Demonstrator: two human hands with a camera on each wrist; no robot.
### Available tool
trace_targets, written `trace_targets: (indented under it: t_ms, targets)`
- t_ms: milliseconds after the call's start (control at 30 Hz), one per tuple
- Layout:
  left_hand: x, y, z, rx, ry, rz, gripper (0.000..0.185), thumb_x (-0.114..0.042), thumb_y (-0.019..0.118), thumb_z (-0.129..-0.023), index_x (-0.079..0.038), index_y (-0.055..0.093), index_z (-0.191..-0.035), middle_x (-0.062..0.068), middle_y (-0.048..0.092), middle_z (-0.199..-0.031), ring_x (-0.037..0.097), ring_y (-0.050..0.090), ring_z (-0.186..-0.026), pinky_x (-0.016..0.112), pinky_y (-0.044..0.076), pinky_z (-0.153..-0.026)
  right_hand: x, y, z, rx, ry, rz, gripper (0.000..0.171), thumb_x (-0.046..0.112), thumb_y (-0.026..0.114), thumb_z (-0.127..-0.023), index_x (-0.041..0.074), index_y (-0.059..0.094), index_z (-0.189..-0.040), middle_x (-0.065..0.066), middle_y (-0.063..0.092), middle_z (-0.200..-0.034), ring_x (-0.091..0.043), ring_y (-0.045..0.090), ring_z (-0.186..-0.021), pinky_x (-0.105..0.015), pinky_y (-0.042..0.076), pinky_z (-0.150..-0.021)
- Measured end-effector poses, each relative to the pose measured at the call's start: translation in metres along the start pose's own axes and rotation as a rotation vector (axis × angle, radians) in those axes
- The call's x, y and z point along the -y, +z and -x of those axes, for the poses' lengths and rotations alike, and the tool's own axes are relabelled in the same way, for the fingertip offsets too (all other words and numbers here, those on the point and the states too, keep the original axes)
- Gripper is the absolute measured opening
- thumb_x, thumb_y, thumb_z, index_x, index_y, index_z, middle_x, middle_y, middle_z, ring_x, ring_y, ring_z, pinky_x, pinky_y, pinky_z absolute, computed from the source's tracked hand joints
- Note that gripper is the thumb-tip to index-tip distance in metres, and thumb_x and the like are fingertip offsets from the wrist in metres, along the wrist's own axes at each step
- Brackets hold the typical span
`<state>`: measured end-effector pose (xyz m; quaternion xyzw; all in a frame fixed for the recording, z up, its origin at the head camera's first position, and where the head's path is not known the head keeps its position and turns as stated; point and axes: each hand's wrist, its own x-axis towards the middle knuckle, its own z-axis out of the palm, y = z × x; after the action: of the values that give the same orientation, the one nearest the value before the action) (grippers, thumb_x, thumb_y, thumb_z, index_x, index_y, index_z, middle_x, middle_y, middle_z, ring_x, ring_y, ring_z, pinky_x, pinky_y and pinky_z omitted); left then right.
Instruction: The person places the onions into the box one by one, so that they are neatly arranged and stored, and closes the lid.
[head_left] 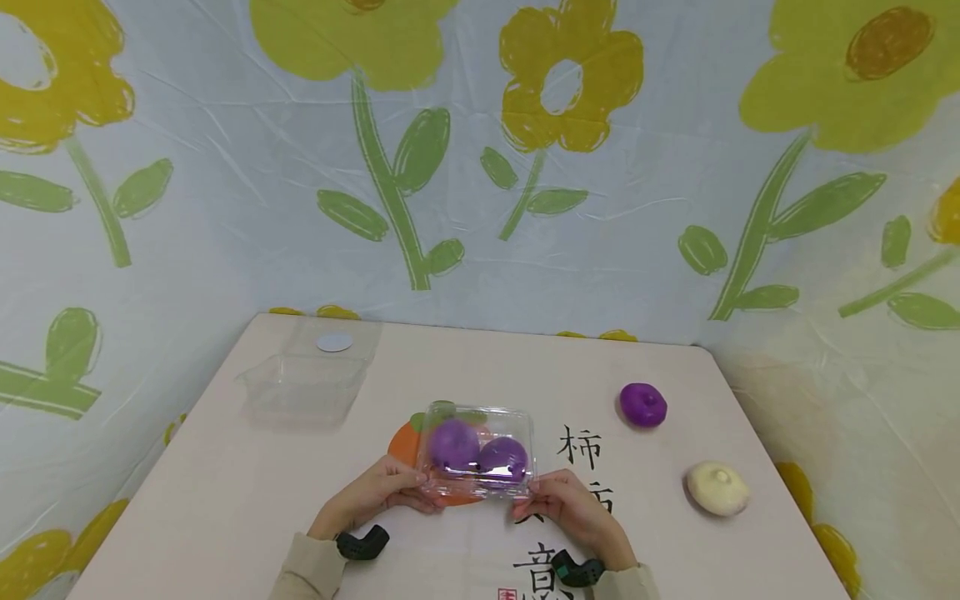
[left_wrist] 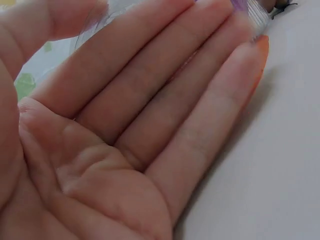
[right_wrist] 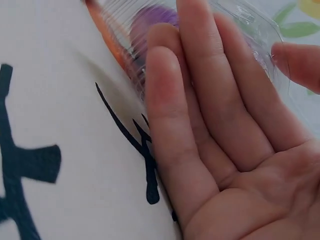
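Observation:
A shut clear plastic box (head_left: 480, 450) sits low over the table's near middle, with two purple round pieces (head_left: 453, 443) (head_left: 502, 457) inside. My left hand (head_left: 390, 487) holds its near left corner, and my right hand (head_left: 562, 500) holds its near right corner. In the left wrist view the left hand (left_wrist: 150, 20) has straight fingers under the box (left_wrist: 255, 15) and the thumb over its top. The right wrist view shows the same hold by the right hand (right_wrist: 240, 45): fingers along the box wall (right_wrist: 250, 25), thumb on the far side, a purple piece (right_wrist: 150, 20) showing through.
A loose purple piece (head_left: 642, 405) and a cream one (head_left: 717, 488) lie on the table (head_left: 225, 500) at the right. An empty clear box (head_left: 303, 383) with its lid open stands at the back left. A flower-printed sheet covers the walls around the table.

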<state>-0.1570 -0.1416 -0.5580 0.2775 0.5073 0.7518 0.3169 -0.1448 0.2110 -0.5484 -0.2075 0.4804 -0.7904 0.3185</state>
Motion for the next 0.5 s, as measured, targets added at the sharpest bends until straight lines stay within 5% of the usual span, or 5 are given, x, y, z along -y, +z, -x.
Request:
trace_targets:
  t_ms: [167, 500]
  targets:
    - [0.0017, -0.0015, -0.0006, -0.022, -0.016, -0.021, 0.034, -0.006, 0.041, -0.106, 0.014, 0.068, -0.107, 0.019, 0.072, -0.109, 0.034, 0.068, -0.107, 0.046, 0.053, -0.096, -0.0028, -0.0006, -0.0018, 0.003, -0.048, -0.008, 0.046, -0.011, 0.030, -0.099, -0.002, 0.075, -0.100, -0.013, 0.075, -0.097, -0.022, 0.073, -0.091, -0.036, 0.056, -0.091]
    - [-0.0021, 0.0047, -0.0012, -0.061, -0.009, -0.094, 0.036, -0.005, 0.045, -0.103, 0.029, 0.058, -0.104, 0.034, 0.068, -0.101, 0.028, 0.071, -0.098, 0.040, 0.057, -0.088, -0.0039, 0.0000, -0.0030, 0.007, -0.079, -0.013, 0.047, -0.013, 0.027, -0.098, -0.003, 0.073, -0.100, -0.012, 0.075, -0.096, -0.021, 0.073, -0.089, -0.034, 0.057, -0.089]
